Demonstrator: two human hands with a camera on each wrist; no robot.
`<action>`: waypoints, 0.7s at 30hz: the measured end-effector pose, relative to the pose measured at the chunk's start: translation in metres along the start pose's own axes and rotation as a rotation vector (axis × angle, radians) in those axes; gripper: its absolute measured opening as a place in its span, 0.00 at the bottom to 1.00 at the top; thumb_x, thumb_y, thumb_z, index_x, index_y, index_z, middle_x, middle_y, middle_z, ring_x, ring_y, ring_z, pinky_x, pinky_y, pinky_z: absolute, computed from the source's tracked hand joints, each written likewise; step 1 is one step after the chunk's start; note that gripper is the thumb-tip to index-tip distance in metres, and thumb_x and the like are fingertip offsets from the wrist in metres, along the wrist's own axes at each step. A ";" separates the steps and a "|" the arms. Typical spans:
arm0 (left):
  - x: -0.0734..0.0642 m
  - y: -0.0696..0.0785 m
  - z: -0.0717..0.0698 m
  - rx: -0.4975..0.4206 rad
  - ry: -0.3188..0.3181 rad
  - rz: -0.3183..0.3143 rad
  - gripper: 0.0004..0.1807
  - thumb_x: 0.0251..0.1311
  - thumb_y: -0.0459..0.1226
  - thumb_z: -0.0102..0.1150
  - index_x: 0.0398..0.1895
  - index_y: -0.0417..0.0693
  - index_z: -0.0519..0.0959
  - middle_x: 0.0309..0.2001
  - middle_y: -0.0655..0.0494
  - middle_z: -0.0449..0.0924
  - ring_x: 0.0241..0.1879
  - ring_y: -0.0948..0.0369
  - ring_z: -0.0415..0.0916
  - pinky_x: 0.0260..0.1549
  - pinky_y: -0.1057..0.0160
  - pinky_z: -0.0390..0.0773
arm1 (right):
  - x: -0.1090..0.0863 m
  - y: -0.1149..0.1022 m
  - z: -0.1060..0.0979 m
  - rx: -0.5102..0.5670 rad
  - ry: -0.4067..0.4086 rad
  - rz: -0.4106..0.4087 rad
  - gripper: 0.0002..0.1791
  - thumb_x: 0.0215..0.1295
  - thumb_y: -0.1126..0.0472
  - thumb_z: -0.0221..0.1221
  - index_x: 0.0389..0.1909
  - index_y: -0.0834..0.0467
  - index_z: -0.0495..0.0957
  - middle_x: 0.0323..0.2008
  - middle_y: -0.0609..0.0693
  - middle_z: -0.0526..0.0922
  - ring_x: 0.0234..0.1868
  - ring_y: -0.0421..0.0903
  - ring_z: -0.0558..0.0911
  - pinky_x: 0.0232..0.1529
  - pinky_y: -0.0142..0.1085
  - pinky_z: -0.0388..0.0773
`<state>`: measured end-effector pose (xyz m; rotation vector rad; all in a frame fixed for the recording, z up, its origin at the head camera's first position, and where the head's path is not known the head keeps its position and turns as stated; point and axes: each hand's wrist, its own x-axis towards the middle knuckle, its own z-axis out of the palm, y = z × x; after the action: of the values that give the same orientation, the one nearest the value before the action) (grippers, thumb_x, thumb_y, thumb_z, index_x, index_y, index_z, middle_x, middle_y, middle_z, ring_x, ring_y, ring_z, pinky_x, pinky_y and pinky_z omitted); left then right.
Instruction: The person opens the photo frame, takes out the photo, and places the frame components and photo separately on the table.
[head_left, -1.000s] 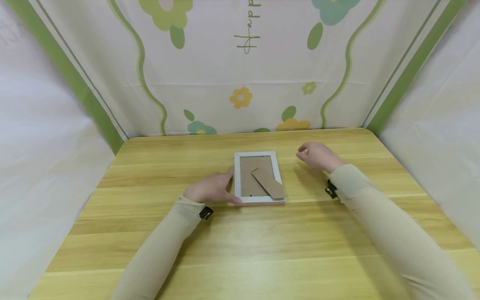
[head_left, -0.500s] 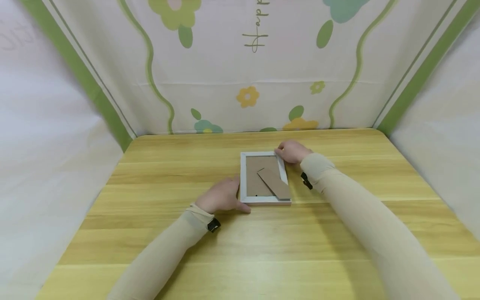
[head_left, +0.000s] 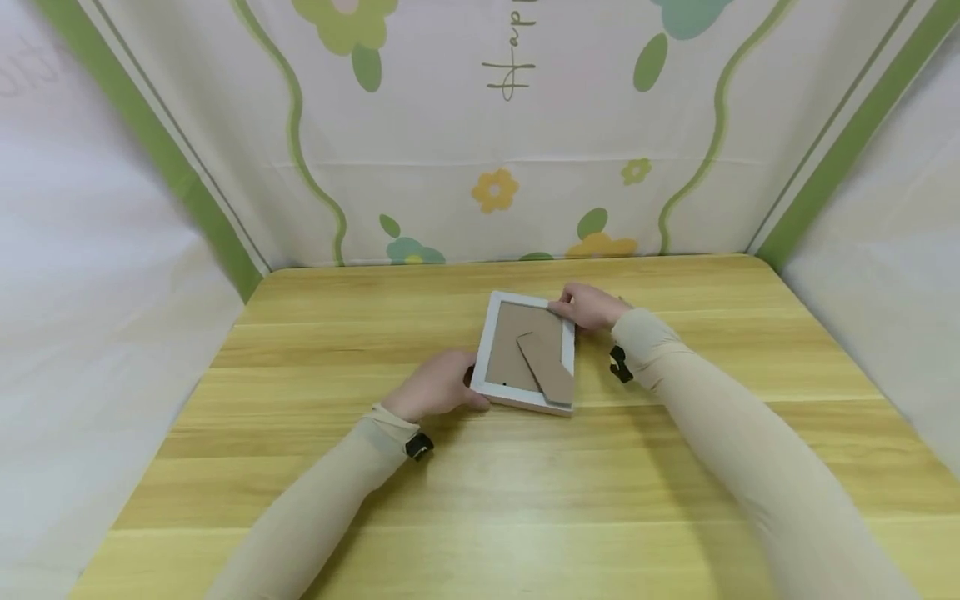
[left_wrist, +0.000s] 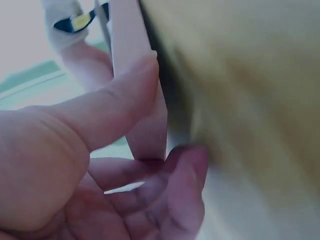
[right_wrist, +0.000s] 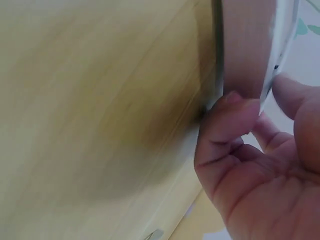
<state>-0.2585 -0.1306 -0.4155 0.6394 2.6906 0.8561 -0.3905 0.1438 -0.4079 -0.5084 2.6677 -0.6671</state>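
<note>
A white picture frame (head_left: 486,346) lies face down between both hands, its brown backing board (head_left: 510,354) and angled stand flap (head_left: 551,375) upward. It is turned slightly, and in the wrist views its edge shows a gap over the table. My left hand (head_left: 438,385) grips the near left corner, thumb on the pinkish side edge (left_wrist: 145,127) and fingers curled beneath. At the far right corner my right hand (head_left: 588,307) pinches the frame, thumb on the back face and curled fingers (right_wrist: 225,120) under the edge.
The wooden table (head_left: 480,508) reaches back to a white curtain (head_left: 420,125) printed with flowers and green bands. Similar white cloth hangs along the left and right sides. Black straps sit on both wrists.
My right hand has come in from the right and taken hold of the frame's far right corner. The frame has since turned slightly clockwise and risen, with my left hand gripping its near left corner.
</note>
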 end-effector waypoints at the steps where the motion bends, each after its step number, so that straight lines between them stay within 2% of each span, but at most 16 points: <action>1: 0.001 -0.001 -0.003 -0.038 -0.008 0.003 0.22 0.52 0.36 0.75 0.51 0.45 0.82 0.43 0.56 0.84 0.41 0.62 0.78 0.43 0.61 0.78 | -0.002 0.002 -0.001 0.009 0.001 0.003 0.20 0.78 0.48 0.48 0.44 0.63 0.72 0.33 0.55 0.78 0.27 0.46 0.76 0.29 0.37 0.74; 4: 0.005 -0.006 -0.015 -0.181 -0.051 -0.013 0.26 0.55 0.32 0.72 0.59 0.42 0.79 0.39 0.53 0.85 0.37 0.60 0.80 0.37 0.60 0.81 | -0.009 0.006 -0.002 0.031 -0.010 0.015 0.20 0.78 0.47 0.48 0.43 0.62 0.70 0.33 0.56 0.78 0.27 0.47 0.76 0.29 0.36 0.73; 7: 0.009 -0.011 -0.027 -0.326 -0.082 -0.061 0.34 0.57 0.31 0.70 0.68 0.41 0.71 0.37 0.50 0.85 0.34 0.55 0.83 0.33 0.58 0.84 | -0.015 0.008 -0.002 0.064 -0.013 0.029 0.20 0.78 0.47 0.48 0.42 0.63 0.69 0.34 0.57 0.79 0.29 0.48 0.78 0.30 0.36 0.76; 10: 0.012 -0.017 -0.038 -0.513 -0.067 -0.091 0.37 0.58 0.28 0.68 0.72 0.41 0.66 0.39 0.43 0.85 0.37 0.47 0.85 0.38 0.52 0.84 | -0.021 0.010 -0.003 0.121 0.004 0.042 0.20 0.78 0.48 0.49 0.41 0.64 0.69 0.34 0.57 0.79 0.29 0.48 0.80 0.33 0.37 0.80; 13: 0.013 -0.022 -0.050 -0.696 -0.002 -0.102 0.32 0.61 0.27 0.64 0.70 0.41 0.69 0.45 0.39 0.83 0.44 0.42 0.83 0.46 0.48 0.81 | -0.029 0.012 -0.004 0.201 0.045 0.037 0.19 0.77 0.50 0.51 0.39 0.64 0.70 0.33 0.57 0.78 0.27 0.45 0.80 0.34 0.40 0.82; 16: 0.017 -0.023 -0.059 -0.887 0.108 -0.133 0.29 0.66 0.27 0.59 0.70 0.40 0.68 0.52 0.37 0.80 0.48 0.44 0.82 0.50 0.51 0.79 | -0.040 0.011 -0.007 0.301 0.096 0.025 0.18 0.76 0.51 0.54 0.37 0.65 0.71 0.30 0.56 0.79 0.25 0.44 0.78 0.33 0.43 0.83; 18: 0.020 -0.022 -0.063 -0.986 0.178 -0.170 0.28 0.69 0.28 0.55 0.72 0.39 0.65 0.55 0.36 0.77 0.48 0.47 0.82 0.51 0.55 0.79 | -0.049 0.009 -0.008 0.368 0.120 0.024 0.19 0.75 0.51 0.55 0.37 0.65 0.70 0.29 0.56 0.79 0.24 0.44 0.78 0.33 0.44 0.83; 21: 0.025 -0.021 -0.064 -1.065 0.260 -0.209 0.27 0.72 0.31 0.53 0.72 0.37 0.63 0.58 0.37 0.75 0.46 0.53 0.82 0.48 0.61 0.80 | -0.064 0.004 -0.010 0.441 0.126 0.028 0.19 0.74 0.51 0.55 0.40 0.66 0.68 0.31 0.57 0.78 0.25 0.46 0.79 0.34 0.46 0.84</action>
<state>-0.3103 -0.1651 -0.3797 -0.0109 1.9500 2.1201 -0.3391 0.1779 -0.3864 -0.3132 2.5181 -1.2716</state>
